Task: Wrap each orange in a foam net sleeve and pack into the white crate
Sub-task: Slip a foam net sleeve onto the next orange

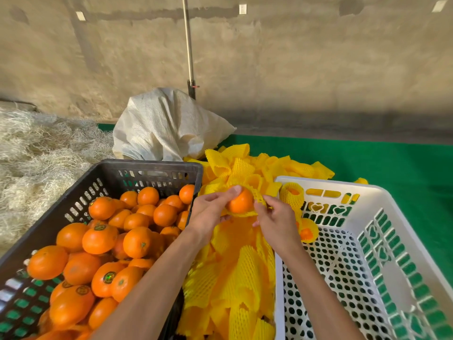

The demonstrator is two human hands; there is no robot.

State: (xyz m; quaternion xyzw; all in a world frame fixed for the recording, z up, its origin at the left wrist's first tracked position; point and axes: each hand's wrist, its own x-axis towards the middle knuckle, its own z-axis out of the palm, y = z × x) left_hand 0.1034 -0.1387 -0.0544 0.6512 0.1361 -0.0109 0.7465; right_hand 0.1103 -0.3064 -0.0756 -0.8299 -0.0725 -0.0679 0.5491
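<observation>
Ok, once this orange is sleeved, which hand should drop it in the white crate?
Probably the right hand: it already pinches the foam sleeve and is next to the white crate. The left hand is by the black crate.

black crate (103, 173) running off the bottom-left edge, white crate (367, 241) getting cropped at right and bottom, right hand (277, 222) covering part of a wrapped orange (307, 233), stickers too tiny to read

Looks like a fruit packing shed: rough concrete wall (294, 57), straw pile (36, 148), woven sack (166, 123), black crate (137, 168) of oranges (98, 241).
</observation>
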